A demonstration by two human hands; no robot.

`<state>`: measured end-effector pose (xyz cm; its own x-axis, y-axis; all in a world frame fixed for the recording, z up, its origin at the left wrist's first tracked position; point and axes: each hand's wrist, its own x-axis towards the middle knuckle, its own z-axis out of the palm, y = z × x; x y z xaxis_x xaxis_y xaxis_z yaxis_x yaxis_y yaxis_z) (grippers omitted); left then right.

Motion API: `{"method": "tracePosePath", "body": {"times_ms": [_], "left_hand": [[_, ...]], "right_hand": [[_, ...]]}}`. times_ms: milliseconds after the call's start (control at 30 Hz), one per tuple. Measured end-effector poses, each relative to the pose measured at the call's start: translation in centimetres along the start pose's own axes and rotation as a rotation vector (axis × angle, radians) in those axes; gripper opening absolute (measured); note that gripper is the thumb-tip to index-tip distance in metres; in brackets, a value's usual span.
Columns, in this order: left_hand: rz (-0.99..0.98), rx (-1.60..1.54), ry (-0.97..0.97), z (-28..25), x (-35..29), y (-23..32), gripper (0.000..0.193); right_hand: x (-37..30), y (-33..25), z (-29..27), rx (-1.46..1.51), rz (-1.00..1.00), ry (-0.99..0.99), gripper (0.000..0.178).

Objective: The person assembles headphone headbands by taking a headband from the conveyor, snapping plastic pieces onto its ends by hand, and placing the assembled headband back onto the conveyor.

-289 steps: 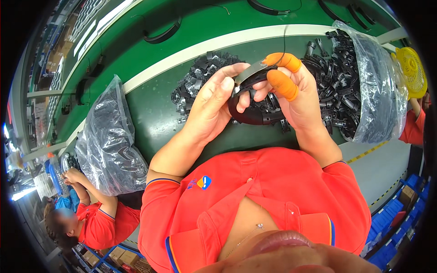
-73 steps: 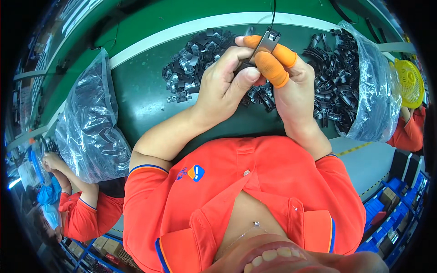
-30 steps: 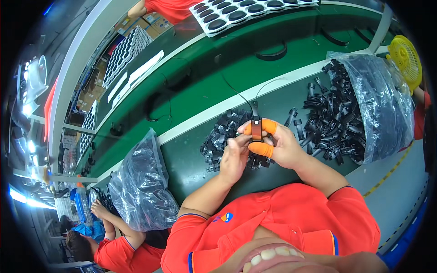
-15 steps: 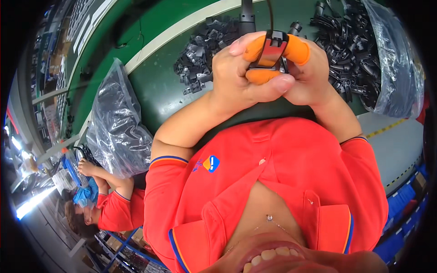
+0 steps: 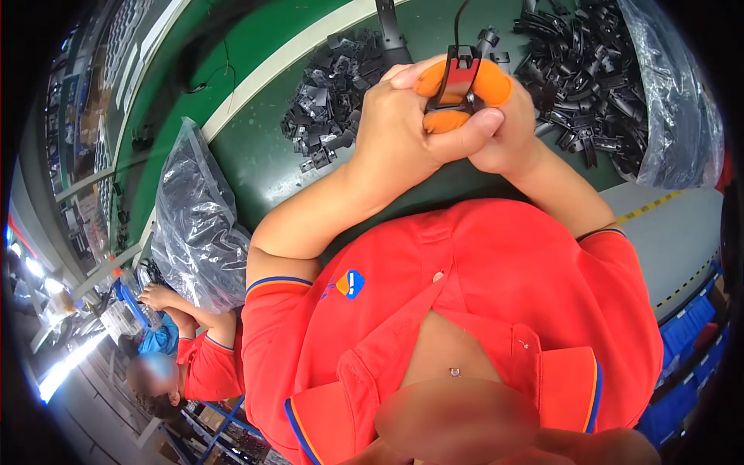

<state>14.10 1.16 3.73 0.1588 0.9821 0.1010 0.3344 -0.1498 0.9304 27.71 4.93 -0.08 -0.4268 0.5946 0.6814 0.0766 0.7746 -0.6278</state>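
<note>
The glossy black plastic strip (image 5: 459, 80), with a thin black cable (image 5: 458, 27) at its top end, is located between both hands and is the reference for all positions. The right hand (image 5: 511, 128), wearing bright orange finger covers (image 5: 494, 81), pinches the strip narrowly between thumb and index finger. The left hand (image 5: 399, 128) curls against the strip's left side, thumb laid across below it; its other fingers are partly hidden, and whether they grip cannot be told. Left of the strip, a heap of small black plastic pieces (image 5: 325, 101) lies on the dark green worktop (image 5: 263, 159). Right of the strip, a second black heap (image 5: 585, 89) adjoins a clear plastic bag (image 5: 686, 105). Well left of the strip are a creased transparent bag (image 5: 203, 229) and, farther out, a red-shirted co-worker (image 5: 215, 368).
</note>
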Motion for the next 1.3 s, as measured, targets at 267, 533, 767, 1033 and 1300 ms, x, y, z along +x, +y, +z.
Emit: {"method": "tracePosePath", "body": {"times_ms": [267,533,767,1033,1300], "left_hand": [[0.093,0.198,-0.070,0.3,0.8,-1.7,0.037],[-0.061,0.009,-0.332,-1.3,2.9,0.9,0.039],[0.170,0.083,-0.366,-1.2,2.8,-0.3,0.045],[-0.117,-0.026,-0.015,2.9,2.4,-1.2,0.030],[0.001,0.063,-0.399,-0.1,4.9,0.3,0.043]], "right_hand": [[-2.9,1.1,2.1,0.402,0.403,0.090,0.031],[-1.9,2.3,0.7,0.416,0.313,0.125,0.040],[-0.2,1.7,-0.6,0.169,0.043,0.076,0.036],[-1.4,1.5,-1.1,0.355,0.354,0.114,0.030],[-0.4,1.7,-1.1,0.840,0.437,0.165,0.029]]}}
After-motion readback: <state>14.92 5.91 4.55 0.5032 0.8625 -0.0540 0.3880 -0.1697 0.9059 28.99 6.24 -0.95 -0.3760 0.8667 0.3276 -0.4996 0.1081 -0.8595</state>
